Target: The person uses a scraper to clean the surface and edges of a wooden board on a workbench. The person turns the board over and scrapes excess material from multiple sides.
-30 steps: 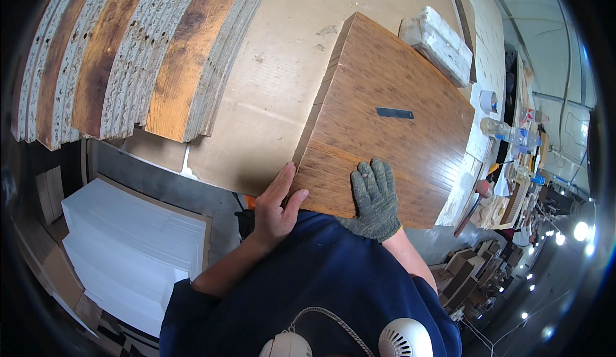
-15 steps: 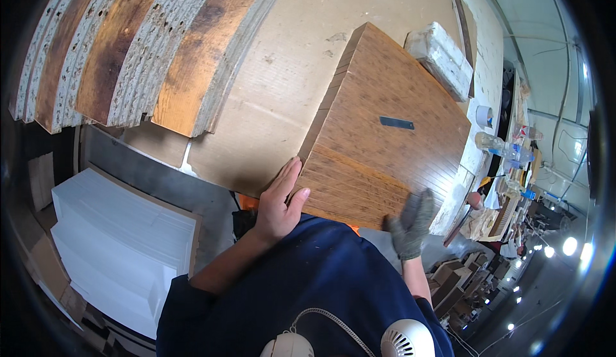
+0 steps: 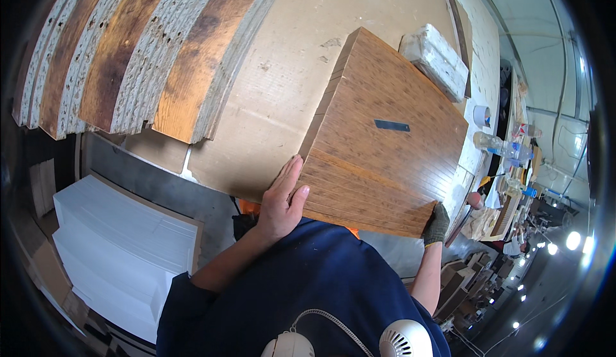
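A stack of brown wood-grain boards [image 3: 391,81] lies on the cardboard-covered table in front of me, its near edge close to my body. Bare and with fingers stretched out, my left hand [image 3: 282,196] rests flat along the stack's near left edge, its thumb held apart. A grey-green work glove covers my right hand [image 3: 437,224], which is against the near right corner of the boards; the stack's edge hides most of its fingers. On the top board lies a small dark flat strip [image 3: 392,125].
Long planks with rough grey edges [image 3: 186,68] are piled at the far left. A white wrapped block [image 3: 436,62] stands beyond the stack. Along the right are a roll of tape [image 3: 482,116] and plastic bottles [image 3: 504,146]. White sheets [image 3: 122,229] are stacked low on the left.
My right hand has moved right, from lying over the near edge to the near right corner of the stack. My left hand stays at the left edge.
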A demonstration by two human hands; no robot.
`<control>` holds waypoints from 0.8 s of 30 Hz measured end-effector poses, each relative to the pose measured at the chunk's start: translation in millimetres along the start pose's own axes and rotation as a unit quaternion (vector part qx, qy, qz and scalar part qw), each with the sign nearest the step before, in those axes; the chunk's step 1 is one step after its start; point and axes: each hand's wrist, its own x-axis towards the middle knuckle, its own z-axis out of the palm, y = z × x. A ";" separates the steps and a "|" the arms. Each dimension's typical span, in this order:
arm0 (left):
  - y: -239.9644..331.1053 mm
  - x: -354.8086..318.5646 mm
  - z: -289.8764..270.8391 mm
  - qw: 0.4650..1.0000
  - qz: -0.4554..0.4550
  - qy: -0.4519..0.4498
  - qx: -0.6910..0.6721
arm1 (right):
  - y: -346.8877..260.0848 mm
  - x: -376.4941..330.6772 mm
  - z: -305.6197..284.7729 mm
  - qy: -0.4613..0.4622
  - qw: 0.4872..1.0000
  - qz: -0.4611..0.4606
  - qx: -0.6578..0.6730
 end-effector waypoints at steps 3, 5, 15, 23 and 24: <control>-1.7 0.0 1.3 1.000 0.005 0.007 -0.008 | 0.0 -0.4 1.0 -0.003 0.999 0.020 0.040; -2.6 0.3 1.5 1.000 0.005 0.011 -0.011 | -1.9 -1.7 3.3 0.007 0.999 0.027 0.043; -0.2 0.5 0.9 1.000 0.007 0.012 -0.011 | -4.8 -2.7 3.4 -0.017 0.997 0.034 0.066; 4.7 21.2 -10.5 0.999 -0.027 -0.037 -0.010 | -16.1 7.0 -2.0 -0.035 0.998 0.049 0.006; 4.9 30.3 -10.9 0.999 -0.016 -0.032 -0.006 | -20.3 9.4 0.5 -0.071 0.996 0.035 0.030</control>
